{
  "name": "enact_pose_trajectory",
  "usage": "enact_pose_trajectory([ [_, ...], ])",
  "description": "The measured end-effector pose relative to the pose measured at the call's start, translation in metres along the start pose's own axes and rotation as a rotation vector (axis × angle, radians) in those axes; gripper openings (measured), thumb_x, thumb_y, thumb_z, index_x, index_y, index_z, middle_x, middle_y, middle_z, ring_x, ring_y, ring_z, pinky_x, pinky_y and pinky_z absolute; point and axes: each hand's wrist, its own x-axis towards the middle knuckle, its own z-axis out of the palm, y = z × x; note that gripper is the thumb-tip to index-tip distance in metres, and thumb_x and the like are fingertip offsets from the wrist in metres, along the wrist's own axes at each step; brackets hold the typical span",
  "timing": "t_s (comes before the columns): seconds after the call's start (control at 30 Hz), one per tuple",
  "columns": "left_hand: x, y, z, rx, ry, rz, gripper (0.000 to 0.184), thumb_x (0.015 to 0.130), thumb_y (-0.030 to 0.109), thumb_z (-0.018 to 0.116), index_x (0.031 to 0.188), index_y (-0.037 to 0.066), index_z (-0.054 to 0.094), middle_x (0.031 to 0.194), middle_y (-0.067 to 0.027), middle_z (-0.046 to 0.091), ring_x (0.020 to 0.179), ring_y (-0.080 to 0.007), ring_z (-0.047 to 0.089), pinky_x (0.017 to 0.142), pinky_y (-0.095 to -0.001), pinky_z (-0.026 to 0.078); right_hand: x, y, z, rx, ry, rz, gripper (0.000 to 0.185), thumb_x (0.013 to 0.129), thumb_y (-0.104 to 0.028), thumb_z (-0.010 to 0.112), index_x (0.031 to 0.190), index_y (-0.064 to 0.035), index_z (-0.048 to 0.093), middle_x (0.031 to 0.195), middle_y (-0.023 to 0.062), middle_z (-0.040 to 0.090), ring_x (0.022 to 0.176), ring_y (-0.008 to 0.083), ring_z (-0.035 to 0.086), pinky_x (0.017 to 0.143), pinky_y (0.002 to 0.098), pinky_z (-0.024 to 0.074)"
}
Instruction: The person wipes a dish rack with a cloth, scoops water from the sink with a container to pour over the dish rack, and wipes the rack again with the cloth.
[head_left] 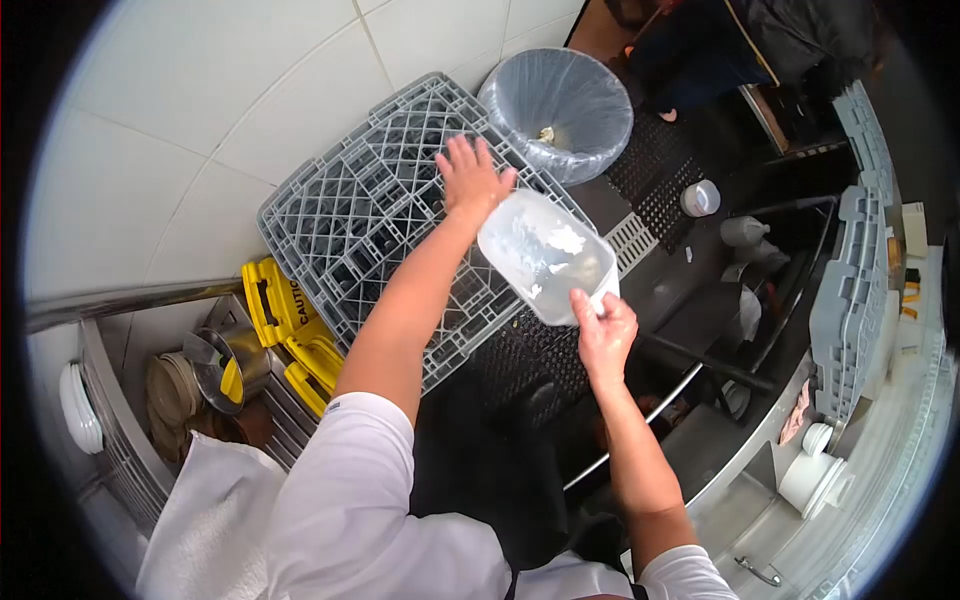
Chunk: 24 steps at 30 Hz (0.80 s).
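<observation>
A clear plastic container (545, 250), its open side turned up toward the camera, is held at its near right edge by my right hand (605, 335). White residue or glare shows inside it. My left hand (472, 180) has its fingers spread, over the upper part of a grey plastic rack (350, 200), just left of the container; whether it touches the rack I cannot tell. Beyond the rack stands a round bin (600, 105) lined with clear plastic, with a small bit of waste at its bottom.
Yellow caution signs (270, 305) lean beside the rack. At the left, a metal shelf holds a steel pot (245, 365) and stacked plates (78, 408). A white tub (700, 198) sits on the dark floor. Another person (720, 50) stands at the top right.
</observation>
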Motion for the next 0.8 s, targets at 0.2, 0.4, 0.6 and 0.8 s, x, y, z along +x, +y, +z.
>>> enact_pose_trajectory([
  [0.2, 0.070, -0.054, -0.002, 0.002, -0.099, 0.210, 0.070, 0.102, 0.052, 0.042, 0.158, 0.012, 0.031, 0.168, -0.0113, 0.023, 0.153, -0.0389, 0.020, 0.112, -0.0751, 0.019, 0.055, -0.037, 0.042, 0.084, -0.044, 0.052, 0.047, 0.087, -0.033, 0.081, 0.068, 0.0031, 0.058, 0.056, 0.0110, 0.055, 0.053, 0.0137, 0.048, 0.055, 0.0347, 0.0426],
  [0.4, 0.139, -0.128, 0.121, 0.412, 0.594, 0.823, 0.084, 0.098, 0.064, 0.044, 0.161, 0.012, 0.024, 0.167, -0.0132, 0.024, 0.154, -0.0390, 0.018, 0.117, -0.0722, 0.012, 0.087, -0.067, 0.095, 0.175, -0.109, -0.035, 0.038, 0.090, -0.030, 0.079, 0.078, 0.0041, 0.067, 0.058, 0.0047, 0.059, 0.057, 0.0072, 0.047, 0.055, 0.0308, 0.0428],
  [0.6, 0.106, -0.174, 0.031, 0.095, -0.077, 0.169, 0.076, 0.097, 0.049, 0.053, 0.162, 0.020, 0.025, 0.169, -0.0100, 0.017, 0.156, -0.0381, 0.009, 0.121, -0.0671, 0.011, 0.101, -0.095, 0.138, 0.076, -0.190, -0.056, 0.045, 0.089, -0.036, 0.080, 0.072, 0.0022, 0.063, 0.057, 0.0077, 0.061, 0.053, 0.0117, 0.052, 0.054, 0.0329, 0.0441],
  [0.8, 0.078, -0.232, 0.021, 0.040, 0.016, 0.219, 0.073, 0.098, 0.044, 0.049, 0.162, 0.022, 0.024, 0.168, -0.0158, 0.017, 0.155, -0.0394, 0.018, 0.121, -0.0621, 0.018, 0.093, -0.110, 0.173, -0.045, -0.257, -0.109, 0.054, 0.085, -0.045, 0.080, 0.064, -0.0009, 0.058, 0.056, 0.0122, 0.058, 0.053, 0.0275, 0.056, 0.064, 0.0408, 0.0455],
])
